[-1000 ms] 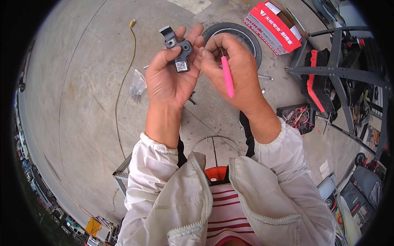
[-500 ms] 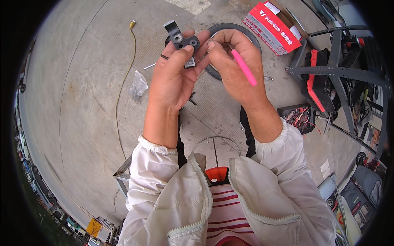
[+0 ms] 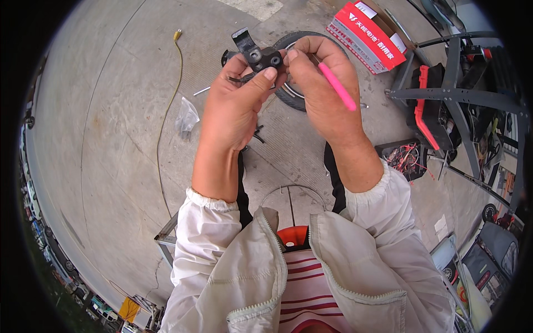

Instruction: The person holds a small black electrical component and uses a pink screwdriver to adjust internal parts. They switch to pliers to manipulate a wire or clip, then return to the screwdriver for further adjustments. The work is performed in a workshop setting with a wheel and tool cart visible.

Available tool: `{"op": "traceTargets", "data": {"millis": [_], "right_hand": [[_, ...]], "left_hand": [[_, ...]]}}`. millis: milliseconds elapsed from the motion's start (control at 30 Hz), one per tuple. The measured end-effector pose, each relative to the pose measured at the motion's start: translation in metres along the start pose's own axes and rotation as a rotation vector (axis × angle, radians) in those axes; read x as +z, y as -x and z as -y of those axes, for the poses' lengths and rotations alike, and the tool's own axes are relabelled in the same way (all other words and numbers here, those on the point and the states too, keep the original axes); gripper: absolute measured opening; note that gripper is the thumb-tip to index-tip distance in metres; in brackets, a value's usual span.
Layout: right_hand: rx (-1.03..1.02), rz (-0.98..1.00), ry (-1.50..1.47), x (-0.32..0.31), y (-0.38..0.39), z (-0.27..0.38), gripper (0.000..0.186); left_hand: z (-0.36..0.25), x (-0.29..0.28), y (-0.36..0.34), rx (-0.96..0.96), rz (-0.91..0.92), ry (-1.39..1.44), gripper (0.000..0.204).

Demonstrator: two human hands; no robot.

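Observation:
My left hand (image 3: 244,91) is closed around a black metal part (image 3: 261,57) that has two round holes and a bent flat arm sticking up. The thumb presses on its near side, and the fingers curl behind it. My right hand (image 3: 327,83) meets the part's right end with thumb and forefinger pinched together. Whatever lies between those fingertips is too small to make out. A pink-handled tool (image 3: 337,87) with a thin metal shaft is also held in the right hand, its handle slanting down over the back of the hand. The shaft's tip is hidden.
Beyond my hands a tyre (image 3: 288,100) lies on the concrete floor. A red box (image 3: 369,39) stands at the far right, near a dark metal frame (image 3: 472,97) and a bin of wires (image 3: 408,158). To the left are a yellow cord (image 3: 172,94) and a clear plastic bag (image 3: 187,117).
My left hand has turned and moved right, closing its fingers round the black part; its label no longer shows. My right hand has shifted slightly right, and its fingertips now meet the part.

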State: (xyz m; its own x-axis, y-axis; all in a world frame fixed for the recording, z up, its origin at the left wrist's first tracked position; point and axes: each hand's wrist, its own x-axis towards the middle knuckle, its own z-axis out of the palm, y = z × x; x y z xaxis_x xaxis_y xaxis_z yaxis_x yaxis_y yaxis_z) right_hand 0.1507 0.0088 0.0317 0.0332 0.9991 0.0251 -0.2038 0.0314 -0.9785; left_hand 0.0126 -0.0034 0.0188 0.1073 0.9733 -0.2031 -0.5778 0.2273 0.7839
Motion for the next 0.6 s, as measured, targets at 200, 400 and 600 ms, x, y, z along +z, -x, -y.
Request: {"op": "traceTargets", "data": {"millis": [200,400,600], "right_hand": [[0.012,0.035,-0.011,-0.006,-0.003,-0.005,0.016],[0.11,0.06,-0.228,-0.005,-0.003,-0.003,0.014],[0.222,0.179,-0.618,-0.014,-0.007,-0.008,0.009]], "left_hand": [[0.003,0.0,-0.001,0.048,0.055,-0.019,0.023],[0.002,-0.002,-0.002,0.097,0.105,-0.02,0.025],[0.003,0.005,0.004,0.538,-0.058,-0.541,0.034]]}}
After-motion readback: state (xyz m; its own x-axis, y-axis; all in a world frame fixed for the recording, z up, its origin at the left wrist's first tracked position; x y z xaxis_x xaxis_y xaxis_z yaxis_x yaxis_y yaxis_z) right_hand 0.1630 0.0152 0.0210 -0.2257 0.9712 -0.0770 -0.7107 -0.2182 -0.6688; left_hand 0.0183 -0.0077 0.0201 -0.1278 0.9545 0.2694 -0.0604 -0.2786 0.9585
